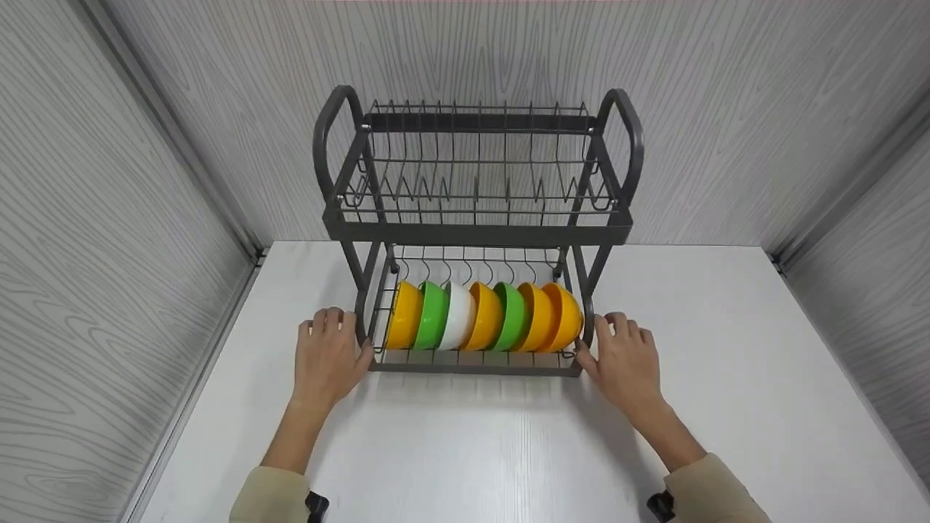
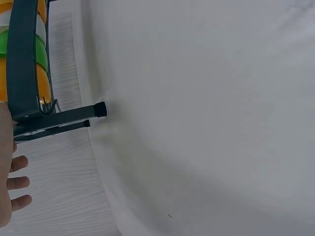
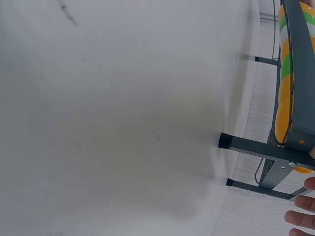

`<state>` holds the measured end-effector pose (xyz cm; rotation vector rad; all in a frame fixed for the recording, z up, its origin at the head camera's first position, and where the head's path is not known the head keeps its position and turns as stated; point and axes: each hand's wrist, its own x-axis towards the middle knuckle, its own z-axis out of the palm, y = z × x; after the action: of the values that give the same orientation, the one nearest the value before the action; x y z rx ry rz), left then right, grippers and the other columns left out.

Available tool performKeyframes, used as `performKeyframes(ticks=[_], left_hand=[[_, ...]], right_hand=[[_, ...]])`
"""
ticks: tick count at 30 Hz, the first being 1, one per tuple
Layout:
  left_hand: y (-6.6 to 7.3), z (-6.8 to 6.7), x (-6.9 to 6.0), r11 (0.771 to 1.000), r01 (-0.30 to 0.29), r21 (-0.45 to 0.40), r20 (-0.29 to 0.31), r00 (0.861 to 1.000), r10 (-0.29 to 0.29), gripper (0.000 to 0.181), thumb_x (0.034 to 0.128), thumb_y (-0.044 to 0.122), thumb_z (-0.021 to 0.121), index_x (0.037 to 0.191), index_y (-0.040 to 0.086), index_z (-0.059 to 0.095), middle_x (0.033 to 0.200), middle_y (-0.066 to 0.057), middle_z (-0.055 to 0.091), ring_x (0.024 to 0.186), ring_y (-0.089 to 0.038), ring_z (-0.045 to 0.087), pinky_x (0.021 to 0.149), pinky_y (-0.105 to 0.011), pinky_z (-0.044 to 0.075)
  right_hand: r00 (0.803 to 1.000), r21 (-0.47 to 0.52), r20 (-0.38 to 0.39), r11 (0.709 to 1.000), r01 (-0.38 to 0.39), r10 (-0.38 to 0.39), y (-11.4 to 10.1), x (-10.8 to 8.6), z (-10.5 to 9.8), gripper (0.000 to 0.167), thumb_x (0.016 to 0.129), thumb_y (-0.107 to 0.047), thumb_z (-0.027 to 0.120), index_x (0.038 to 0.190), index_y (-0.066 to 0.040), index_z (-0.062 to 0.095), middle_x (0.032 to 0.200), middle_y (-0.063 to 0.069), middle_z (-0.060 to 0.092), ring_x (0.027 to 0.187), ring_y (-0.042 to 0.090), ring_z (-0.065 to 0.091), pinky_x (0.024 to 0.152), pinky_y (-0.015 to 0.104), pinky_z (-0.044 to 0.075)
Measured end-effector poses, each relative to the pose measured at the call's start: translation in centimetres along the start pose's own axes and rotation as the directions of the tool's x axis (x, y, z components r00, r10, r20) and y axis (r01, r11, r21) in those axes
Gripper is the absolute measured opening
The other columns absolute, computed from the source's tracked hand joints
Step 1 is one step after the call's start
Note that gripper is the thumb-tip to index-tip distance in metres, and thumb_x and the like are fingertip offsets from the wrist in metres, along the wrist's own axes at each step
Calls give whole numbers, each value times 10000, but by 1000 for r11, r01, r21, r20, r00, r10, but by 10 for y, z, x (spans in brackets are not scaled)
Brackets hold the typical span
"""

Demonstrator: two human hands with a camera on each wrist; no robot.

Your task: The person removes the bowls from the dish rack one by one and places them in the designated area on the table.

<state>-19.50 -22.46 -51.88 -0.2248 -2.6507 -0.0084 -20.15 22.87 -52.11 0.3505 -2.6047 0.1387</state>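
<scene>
A dark grey two-tier dish rack stands on the white table, with looped handles at its upper ends. In its lower tier several bowls lean on edge in a row: yellow, green, white and orange ones show. My left hand holds the lower left front corner, thumb at the front and other fingers along the outer side. At the opposite corner my right hand grips the frame the same way. Both wrist views show black-capped feet near the table; whether they touch it, I cannot tell.
Behind the rack rises a grey wood-grain wall. Similar panels stand at left and right. The white table extends in front of the rack and to both sides.
</scene>
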Motion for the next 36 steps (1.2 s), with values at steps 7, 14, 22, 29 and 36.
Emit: performKeyframes(ticks=[7, 14, 22, 29, 36], left_hand=[[1, -2, -1, 999, -9, 32, -4, 1000, 9, 433, 942, 329, 687, 1182, -25, 615, 1174, -267, 665, 1121, -434, 635, 932, -540, 539], [2, -5, -5, 999, -22, 35, -45, 999, 24, 428, 931, 332, 703, 1153, -23, 614, 1148, -264, 663, 1092, -428, 636, 910, -533, 542], [3, -8, -8, 999, -21, 41, -47, 999, 22, 417, 937, 324, 702, 1148, -23, 608, 1150, -258, 661, 1097, -416, 634, 907, -526, 540], [5, -9, -10, 999, -16, 40, -56, 998, 18, 414, 947, 335, 684, 1157, -12, 603, 1156, -251, 661, 1105, -408, 628, 920, -519, 530], [7, -11, -11, 998, -18, 60, -40, 999, 20, 393, 963, 321, 673, 1153, -12, 588, 1157, -247, 658, 1117, -403, 623, 921, -518, 528]], right_hand=[[1000, 23, 22, 1000, -21, 21, 1, 1, 1, 426, 962, -371, 678, 1195, -18, 624, 1171, 237, 656, 975, 427, 678, 879, 576, 596], [997, 56, 56, 997, -47, 44, 1, 2, 1, 420, 985, -358, 658, 1230, -20, 613, 1201, 243, 642, 1010, 435, 664, 899, 581, 578], [994, 66, 84, 995, -69, 63, -1, 2, 1, 445, 990, -362, 644, 1252, -5, 613, 1211, 257, 642, 1016, 443, 669, 901, 587, 579], [992, 83, 99, 993, -83, 74, -2, 2, 1, 444, 992, -342, 647, 1265, 6, 598, 1209, 262, 639, 1032, 458, 672, 904, 606, 577], [993, 99, 86, 992, -84, 75, -2, 2, 3, 434, 987, -316, 677, 1254, 19, 608, 1181, 265, 655, 1006, 458, 683, 875, 603, 586]])
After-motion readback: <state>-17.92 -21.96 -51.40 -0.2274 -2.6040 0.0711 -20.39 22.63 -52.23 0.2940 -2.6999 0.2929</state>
